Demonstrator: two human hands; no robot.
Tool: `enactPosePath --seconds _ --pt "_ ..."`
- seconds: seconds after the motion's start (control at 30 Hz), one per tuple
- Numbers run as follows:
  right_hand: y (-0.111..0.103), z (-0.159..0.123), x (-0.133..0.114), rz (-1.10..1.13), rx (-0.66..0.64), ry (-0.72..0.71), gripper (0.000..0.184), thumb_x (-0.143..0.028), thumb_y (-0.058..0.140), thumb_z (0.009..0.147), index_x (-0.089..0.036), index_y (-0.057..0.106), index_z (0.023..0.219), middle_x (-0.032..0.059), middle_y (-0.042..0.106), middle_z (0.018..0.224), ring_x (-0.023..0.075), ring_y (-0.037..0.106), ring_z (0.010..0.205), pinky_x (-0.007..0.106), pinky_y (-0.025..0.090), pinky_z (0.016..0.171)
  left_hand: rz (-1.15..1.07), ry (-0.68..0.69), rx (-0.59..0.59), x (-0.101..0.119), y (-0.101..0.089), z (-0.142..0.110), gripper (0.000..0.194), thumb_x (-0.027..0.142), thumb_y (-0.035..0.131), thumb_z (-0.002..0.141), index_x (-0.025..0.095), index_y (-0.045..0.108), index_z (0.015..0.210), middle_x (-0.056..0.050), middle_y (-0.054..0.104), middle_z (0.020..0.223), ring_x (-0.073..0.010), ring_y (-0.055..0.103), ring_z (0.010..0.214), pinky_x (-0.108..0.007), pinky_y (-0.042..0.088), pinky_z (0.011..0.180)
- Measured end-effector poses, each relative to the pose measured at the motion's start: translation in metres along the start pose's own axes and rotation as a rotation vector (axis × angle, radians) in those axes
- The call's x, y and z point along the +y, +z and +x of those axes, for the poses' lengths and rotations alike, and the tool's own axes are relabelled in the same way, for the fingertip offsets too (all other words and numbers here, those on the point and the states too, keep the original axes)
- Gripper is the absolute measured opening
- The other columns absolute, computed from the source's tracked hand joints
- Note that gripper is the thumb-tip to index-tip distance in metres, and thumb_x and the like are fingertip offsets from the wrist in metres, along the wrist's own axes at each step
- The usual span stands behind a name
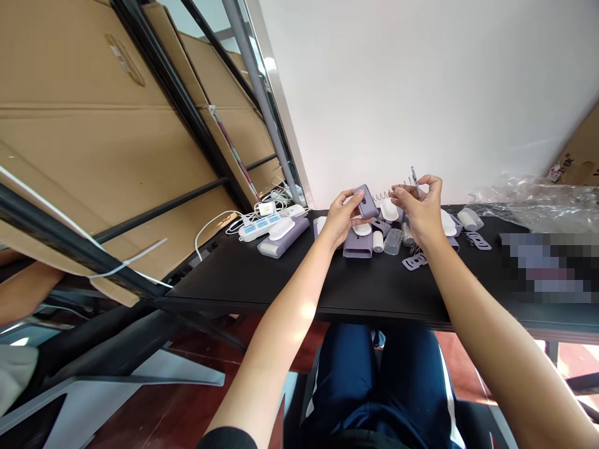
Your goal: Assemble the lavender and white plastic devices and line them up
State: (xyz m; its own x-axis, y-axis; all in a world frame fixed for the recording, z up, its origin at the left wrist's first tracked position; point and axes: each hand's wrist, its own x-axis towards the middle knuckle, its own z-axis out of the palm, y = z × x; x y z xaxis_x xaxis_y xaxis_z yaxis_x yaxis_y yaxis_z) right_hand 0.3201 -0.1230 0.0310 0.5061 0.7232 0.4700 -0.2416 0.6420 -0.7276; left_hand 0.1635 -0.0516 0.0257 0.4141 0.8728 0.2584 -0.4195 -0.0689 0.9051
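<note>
My left hand [340,216] is closed around a small purple plastic casing [365,201], held above the black table [262,280]. My right hand [420,207] pinches a thin tool like a small screwdriver [414,178], its tip pointing up, and its fingers also touch a thin coiled spring [385,195] that runs between the two hands. Below the hands lie several purple and white plastic parts [369,240] of the same kind of device, with a flat purple bracket [414,262] nearest the front.
A white power strip [259,227] with cables and an assembled purple-and-white device [283,236] lie at the table's left. Crumpled clear plastic wrap [538,202] lies at the right. Cardboard sheets and a black metal frame [154,143] lean at the left. A white wall stands behind.
</note>
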Motion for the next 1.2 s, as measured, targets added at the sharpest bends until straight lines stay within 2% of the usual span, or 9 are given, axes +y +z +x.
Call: enactPosePath --seconds 0.37,0.5,0.6,0.7,0.83,0.93,1.03,1.13,1.2 --pt "0.000 -0.002 0.004 -0.071 -0.043 -0.034 0.051 -0.023 0.083 0.071 -0.029 0.041 0.099 -0.0074 0.070 0.086 0.0114 0.072 0.085 0.027 0.059 0.081 0.004 -0.035 -0.068 0.006 0.000 -0.003 0.046 0.048 0.085 0.077 0.021 0.064 0.108 -0.003 0.070 0.094 -0.0139 0.069 0.075 -0.030 0.063 0.071" --pt "-0.003 0.002 0.002 -0.088 -0.021 -0.068 0.054 -0.028 0.082 0.073 -0.030 0.037 0.101 -0.0091 0.070 0.089 0.0111 0.073 0.084 0.029 0.059 0.082 -0.019 -0.017 -0.040 0.007 -0.001 -0.003 0.050 0.049 0.087 0.073 0.022 0.061 0.107 -0.002 0.070 0.099 -0.0153 0.070 0.081 -0.033 0.063 0.075" --pt "-0.003 0.003 -0.001 -0.107 0.006 -0.076 0.052 -0.035 0.082 0.075 -0.031 0.037 0.102 -0.0084 0.070 0.094 0.0117 0.074 0.082 0.027 0.060 0.075 -0.039 -0.011 -0.031 0.006 -0.005 0.000 0.050 0.048 0.087 0.074 0.024 0.059 0.108 -0.002 0.070 0.103 -0.0163 0.070 0.084 -0.035 0.062 0.078" --pt "-0.003 0.002 -0.004 -0.140 0.000 -0.035 0.046 -0.048 0.079 0.079 -0.030 0.041 0.098 -0.0068 0.070 0.095 0.0116 0.072 0.077 0.023 0.057 0.065 -0.047 0.026 0.037 0.007 -0.013 0.005 0.042 0.048 0.081 0.080 0.026 0.061 0.110 -0.002 0.070 0.102 -0.0157 0.069 0.083 -0.033 0.061 0.075" --pt "-0.003 -0.001 0.000 -0.222 -0.127 0.082 0.040 -0.063 0.063 0.088 -0.026 0.049 0.096 -0.0013 0.072 0.095 0.0142 0.071 0.076 0.024 0.054 0.062 -0.098 0.071 0.138 0.016 -0.028 0.010 0.031 0.049 0.067 0.092 0.024 0.062 0.110 -0.002 0.070 0.097 -0.0145 0.068 0.077 -0.025 0.055 0.064" --pt "0.000 -0.010 0.007 -0.472 -0.227 0.056 0.036 -0.060 0.051 0.095 -0.025 0.054 0.098 0.0029 0.073 0.093 0.0189 0.070 0.081 0.032 0.054 0.071 -0.201 0.051 0.226 0.031 -0.048 0.010 0.031 0.049 0.056 0.099 0.020 0.065 0.104 -0.002 0.070 0.090 -0.0110 0.066 0.066 -0.019 0.045 0.052" --pt "0.016 -0.024 0.017 -1.019 -0.392 -0.182 0.022 -0.043 0.054 0.097 -0.023 0.062 0.099 0.0064 0.074 0.101 0.0249 0.067 0.098 0.040 0.049 0.088 -0.344 0.041 0.334 0.046 -0.076 0.009 0.035 0.048 0.051 0.102 0.016 0.065 0.096 -0.001 0.068 0.080 -0.0075 0.060 0.055 -0.017 0.033 0.042" --pt "0.051 -0.040 0.030 -1.456 -0.588 -0.356 0.025 -0.033 0.046 0.100 -0.020 0.066 0.106 0.0132 0.072 0.110 0.0313 0.063 0.110 0.044 0.042 0.097 -0.477 0.060 0.447 0.054 -0.103 0.009 0.037 0.050 0.056 0.099 0.015 0.064 0.092 0.000 0.067 0.075 -0.0057 0.058 0.052 -0.016 0.029 0.040" --pt "0.081 -0.046 0.043 -1.632 -0.627 -0.319 0.033 -0.036 0.043 0.102 -0.016 0.065 0.116 0.0186 0.071 0.115 0.0336 0.063 0.113 0.043 0.042 0.095 -0.547 0.077 0.517 0.055 -0.115 0.009 0.037 0.051 0.059 0.098 0.015 0.063 0.090 0.000 0.066 0.074 -0.0055 0.058 0.053 -0.015 0.029 0.040"
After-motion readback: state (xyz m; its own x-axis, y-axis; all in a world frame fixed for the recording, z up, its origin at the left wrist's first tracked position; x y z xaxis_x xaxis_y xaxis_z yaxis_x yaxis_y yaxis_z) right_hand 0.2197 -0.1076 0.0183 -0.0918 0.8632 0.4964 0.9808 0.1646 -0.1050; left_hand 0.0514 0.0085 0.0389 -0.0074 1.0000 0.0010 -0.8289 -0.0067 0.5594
